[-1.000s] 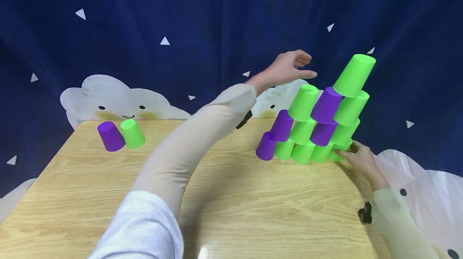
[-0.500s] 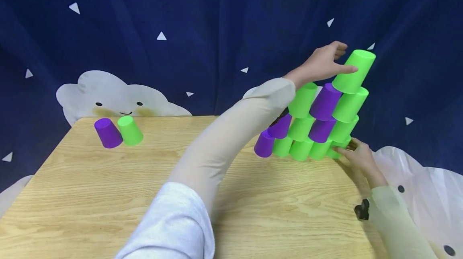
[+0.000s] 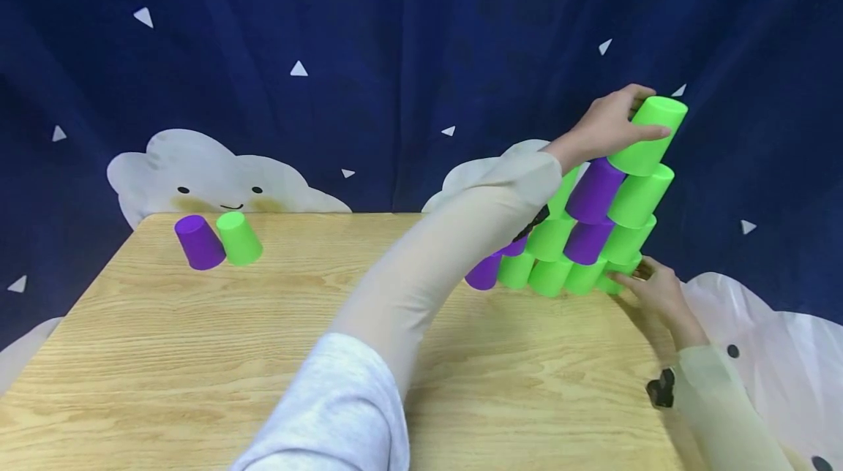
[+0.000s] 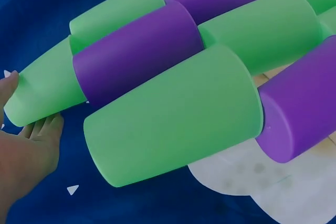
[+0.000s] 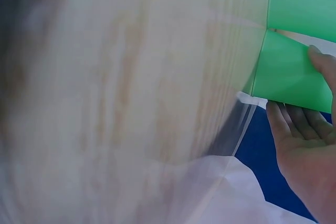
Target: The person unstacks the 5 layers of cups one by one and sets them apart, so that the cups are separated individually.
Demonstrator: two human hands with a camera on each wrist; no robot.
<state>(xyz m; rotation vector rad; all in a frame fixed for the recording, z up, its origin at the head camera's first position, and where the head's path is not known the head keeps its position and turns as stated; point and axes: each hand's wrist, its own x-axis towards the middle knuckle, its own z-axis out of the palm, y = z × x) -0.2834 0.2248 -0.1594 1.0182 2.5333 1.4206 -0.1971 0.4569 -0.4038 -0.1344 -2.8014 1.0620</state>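
Upside-down green and purple cups form a stepped stack at the table's right side. My left hand (image 3: 609,123) is at the top green cup (image 3: 648,142), with the thumb in front and the fingers behind. In the left wrist view, the hand (image 4: 34,153) surrounds the narrow end of that cup (image 4: 44,85). Below it sit a purple cup (image 3: 595,191) and a green cup (image 3: 639,197). My right hand (image 3: 661,295) holds the bottom right green cup (image 3: 615,279). The right wrist view shows thumb and fingers on opposite sides of this cup (image 5: 291,72). My left forearm hides part of the stack's left side.
A purple cup (image 3: 200,243) and a green cup (image 3: 239,239) stand upside down side by side at the back left of the wooden table (image 3: 263,332). A dark blue curtain (image 3: 369,91) with cloud figures hangs behind. The right hand is near the table's right edge.
My left hand has moved right, from above the left part of the stack to around the top green cup. The right hand has stayed at the bottom right cup.
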